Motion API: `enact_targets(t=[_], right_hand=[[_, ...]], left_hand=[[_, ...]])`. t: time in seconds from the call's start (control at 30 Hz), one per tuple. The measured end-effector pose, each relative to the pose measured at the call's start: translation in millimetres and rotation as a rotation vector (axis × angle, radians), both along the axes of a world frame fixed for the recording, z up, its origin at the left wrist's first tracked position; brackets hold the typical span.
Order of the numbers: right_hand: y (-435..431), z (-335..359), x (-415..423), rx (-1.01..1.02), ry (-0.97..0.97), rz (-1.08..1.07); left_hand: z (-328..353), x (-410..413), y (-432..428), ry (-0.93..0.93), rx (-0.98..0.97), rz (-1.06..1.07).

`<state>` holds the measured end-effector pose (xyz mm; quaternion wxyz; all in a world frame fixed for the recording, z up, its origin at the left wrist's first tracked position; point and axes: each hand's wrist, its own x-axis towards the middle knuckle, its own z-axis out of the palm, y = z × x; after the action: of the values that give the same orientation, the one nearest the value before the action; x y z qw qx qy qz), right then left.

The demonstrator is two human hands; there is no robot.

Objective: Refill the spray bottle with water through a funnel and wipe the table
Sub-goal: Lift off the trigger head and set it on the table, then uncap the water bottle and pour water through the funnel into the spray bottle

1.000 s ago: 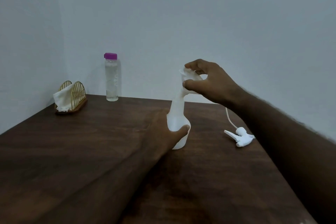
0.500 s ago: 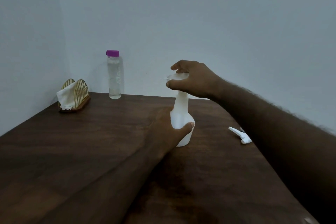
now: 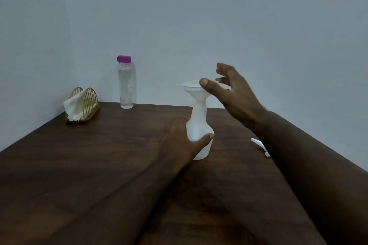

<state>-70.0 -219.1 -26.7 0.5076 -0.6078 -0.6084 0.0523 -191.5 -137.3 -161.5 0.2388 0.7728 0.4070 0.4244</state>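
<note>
- Fingers of the left hand (image 3: 180, 142) curl round the lower body of the spray bottle (image 3: 199, 127), with the thumb lying across its front.
- The spray bottle stands upright on the dark wooden table (image 3: 89, 155), near the middle, its neck open.
- 1 white funnel (image 3: 196, 93) sits in that neck, bowl upward and level.
- The right hand (image 3: 237, 97) hangs beside the funnel's rim with fingers spread and loose, holding nothing. Its thumb overlaps the rim, and whether it touches cannot be told.
- Behind the right forearm, the white trigger head (image 3: 257, 142) lies on the table, partly hidden.
- At the back edge, 1 clear water bottle (image 3: 126, 85) with a purple cap (image 3: 123, 59) stands upright, well apart from the spray bottle.
- In the far left corner, a gold wire holder (image 3: 90, 98) keeps a white cloth (image 3: 72, 106).
</note>
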Motion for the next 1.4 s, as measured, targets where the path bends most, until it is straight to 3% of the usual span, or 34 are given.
enact_targets(t=[0.37, 0.63, 0.7, 0.8, 0.9, 0.97, 1.1, 1.13, 1.23, 1.33, 1.4], right_hand=[[-4.4, -6.4, -1.9, 0.03, 0.147, 0.055], [-0.8, -8.7, 2.6, 0.051, 0.092, 0.043], [-2.4, -9.1, 1.2, 0.152, 0.108, -0.027], [-12.1, -4.3, -9.1, 0.545, 0.138, -0.163], [-23.5, -4.1, -33.4, 0.753, -0.019, -0.088], [-25.5, -12.9, -62.2, 0.621, -0.135, 0.065], [-5.7, -49.5, -115.0, -0.029, -0.295, 0.179], [4.8, -61.1, -124.2, -0.152, -0.257, 0.203], [36.2, -82.1, -148.4, -0.416, 0.135, 0.292], [79.3, -93.6, -166.5, -0.486, 0.201, 0.187], [105.3, -101.1, -179.8, -0.475, 0.229, 0.119]], left_hand=[[0.2, -2.4, -0.9, 0.017, -0.026, -0.029], [3.7, -1.9, -1.2, 0.048, -0.07, -0.037], [7.0, -5.1, -2.8, 0.031, -0.066, -0.007], [18.3, -15.0, -3.3, -0.108, -0.031, 0.061], [26.2, -30.6, 1.2, -0.301, -0.024, 0.068], [27.0, -45.5, 10.6, -0.351, -0.066, 0.094], [13.2, -88.4, 50.4, -0.225, -0.254, 0.195], [9.9, -101.9, 59.4, -0.24, -0.334, 0.182], [7.0, -141.4, 72.3, -0.358, -0.414, 0.196], [4.9, -167.3, 84.0, -0.441, -0.412, 0.19], [2.2, -176.3, 94.8, -0.382, -0.369, 0.212]])
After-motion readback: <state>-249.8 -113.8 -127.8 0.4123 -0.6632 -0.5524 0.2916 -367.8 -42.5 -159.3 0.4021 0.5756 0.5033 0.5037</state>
